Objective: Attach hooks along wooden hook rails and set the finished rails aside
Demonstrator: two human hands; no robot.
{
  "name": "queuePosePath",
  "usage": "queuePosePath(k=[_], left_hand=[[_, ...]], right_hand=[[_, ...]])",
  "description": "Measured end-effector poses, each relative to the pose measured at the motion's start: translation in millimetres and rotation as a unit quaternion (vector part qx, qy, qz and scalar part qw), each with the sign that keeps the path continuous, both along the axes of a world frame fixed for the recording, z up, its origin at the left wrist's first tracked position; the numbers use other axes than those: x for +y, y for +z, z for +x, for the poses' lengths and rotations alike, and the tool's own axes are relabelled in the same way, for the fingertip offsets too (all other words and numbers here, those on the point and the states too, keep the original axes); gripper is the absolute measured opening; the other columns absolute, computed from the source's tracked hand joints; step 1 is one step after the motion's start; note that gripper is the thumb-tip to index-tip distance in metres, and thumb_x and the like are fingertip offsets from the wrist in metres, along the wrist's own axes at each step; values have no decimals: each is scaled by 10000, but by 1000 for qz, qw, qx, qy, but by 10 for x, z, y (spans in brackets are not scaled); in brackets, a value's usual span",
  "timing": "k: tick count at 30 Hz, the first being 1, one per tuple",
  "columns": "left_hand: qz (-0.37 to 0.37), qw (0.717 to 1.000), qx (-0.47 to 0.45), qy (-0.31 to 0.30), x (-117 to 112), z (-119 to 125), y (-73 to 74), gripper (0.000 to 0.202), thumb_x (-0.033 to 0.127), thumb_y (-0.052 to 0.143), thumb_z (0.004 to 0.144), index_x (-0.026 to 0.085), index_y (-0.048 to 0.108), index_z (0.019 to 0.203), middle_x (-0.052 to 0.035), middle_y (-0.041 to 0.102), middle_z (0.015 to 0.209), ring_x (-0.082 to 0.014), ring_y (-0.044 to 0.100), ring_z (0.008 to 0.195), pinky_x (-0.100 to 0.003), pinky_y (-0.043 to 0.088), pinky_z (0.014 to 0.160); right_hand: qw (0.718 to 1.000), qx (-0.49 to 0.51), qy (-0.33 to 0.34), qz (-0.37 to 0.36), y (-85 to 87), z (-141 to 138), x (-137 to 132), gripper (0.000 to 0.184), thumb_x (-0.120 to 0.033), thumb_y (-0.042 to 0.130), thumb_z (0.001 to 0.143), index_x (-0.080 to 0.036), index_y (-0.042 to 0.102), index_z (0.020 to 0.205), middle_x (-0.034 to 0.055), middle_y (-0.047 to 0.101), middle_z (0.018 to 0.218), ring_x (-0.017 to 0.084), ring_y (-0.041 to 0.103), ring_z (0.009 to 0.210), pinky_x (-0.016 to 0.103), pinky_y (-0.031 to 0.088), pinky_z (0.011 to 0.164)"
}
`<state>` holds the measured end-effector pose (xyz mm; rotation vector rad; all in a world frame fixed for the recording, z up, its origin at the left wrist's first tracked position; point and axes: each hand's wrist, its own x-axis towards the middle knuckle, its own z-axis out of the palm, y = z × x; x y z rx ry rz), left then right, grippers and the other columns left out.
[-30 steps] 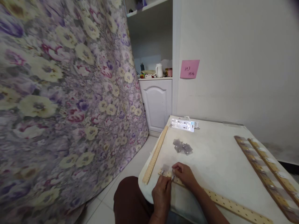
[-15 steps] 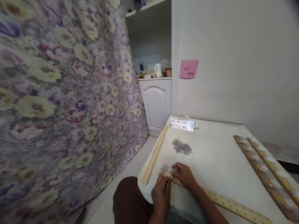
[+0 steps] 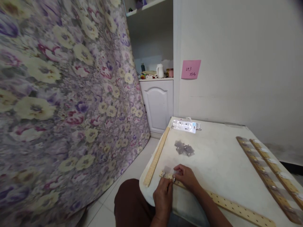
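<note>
Your right hand (image 3: 187, 178) pinches a small clip (image 3: 174, 179) against the strip (image 3: 227, 205), fingers closed on it. Your left hand (image 3: 163, 197) curls onto the strip's end just beside them; whether it grips, you cannot tell. Packets (image 3: 184, 148) lie beyond the fingers on the desk (image 3: 217, 164).

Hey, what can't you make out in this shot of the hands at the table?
All head view.
Small part at the perforated wooden strip: too small, partly covered by left hand and right hand.
Pink note: writing too small to read.
Pile of small packets: contents blurred.
Two strips at right: near ends cut off by the frame edge.
</note>
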<state>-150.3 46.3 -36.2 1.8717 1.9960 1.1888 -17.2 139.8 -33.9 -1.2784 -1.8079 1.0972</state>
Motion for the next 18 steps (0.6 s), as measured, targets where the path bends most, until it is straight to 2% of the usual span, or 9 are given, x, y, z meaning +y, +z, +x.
queuePosePath(k=[11, 18], left_hand=[[0, 1000, 6, 5, -1, 7, 16, 198, 273, 445, 895, 240, 624, 817, 5, 631, 801, -140, 621, 763, -222, 447, 651], [5, 1000, -9, 0, -16, 5, 27, 181, 270, 458, 888, 240, 631, 841, 8, 641, 795, -140, 624, 759, -231, 459, 661]], right_hand=[[999, 7, 3, -32, 41, -5, 5, 267, -262, 684, 601, -180, 658, 854, -13, 633, 681, 146, 566, 643, 228, 411, 594], [999, 23, 11, -22, -19, 0, 28, 274, -271, 687, 602, -182, 647, 858, -16, 631, 722, 137, 559, 648, 226, 408, 598]])
